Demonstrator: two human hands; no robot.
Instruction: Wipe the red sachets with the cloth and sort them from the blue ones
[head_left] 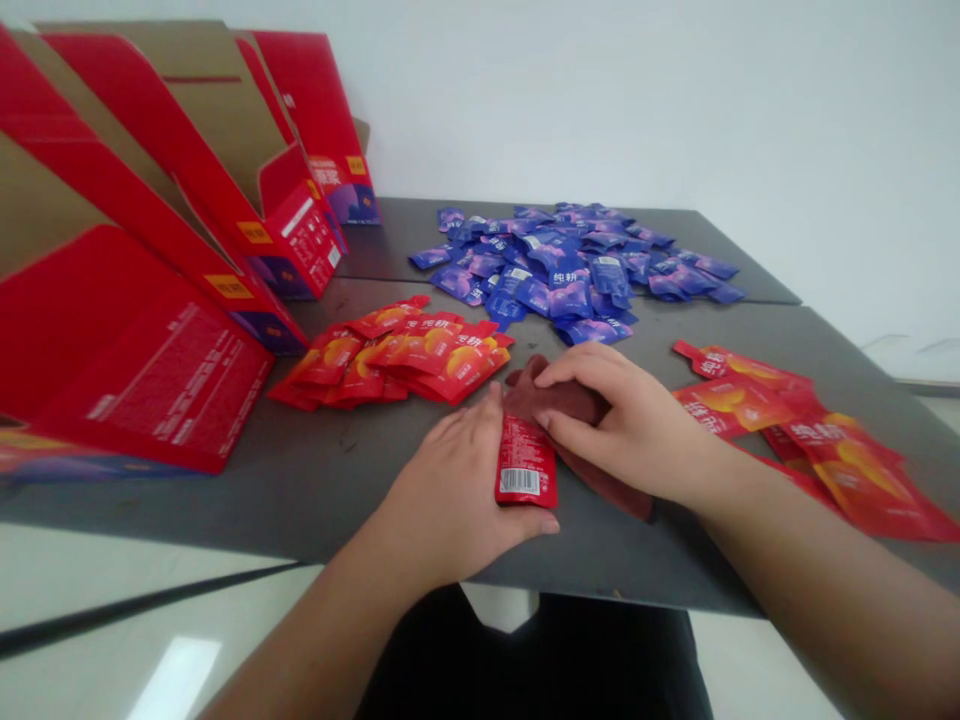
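Note:
A small red pouch [527, 455] lies back side up on the dark table, its barcode end toward me. My left hand [461, 490] holds it in place, with the fingers along its left edge and the thumb at its bottom edge. A brown cloth [574, 400] is bunched in my right hand [637, 415], which presses it on the pouch's upper end. Part of the cloth trails toward the table's front edge. The top of the pouch is hidden under the cloth and fingers.
Orange-red pouches [405, 350] are heaped left of my hands, and more red pouches [810, 425] lie at right. A large pile of blue-purple pouches [555, 260] covers the back. Several open red cartons [172, 350] stand at left on the grey table [360, 500].

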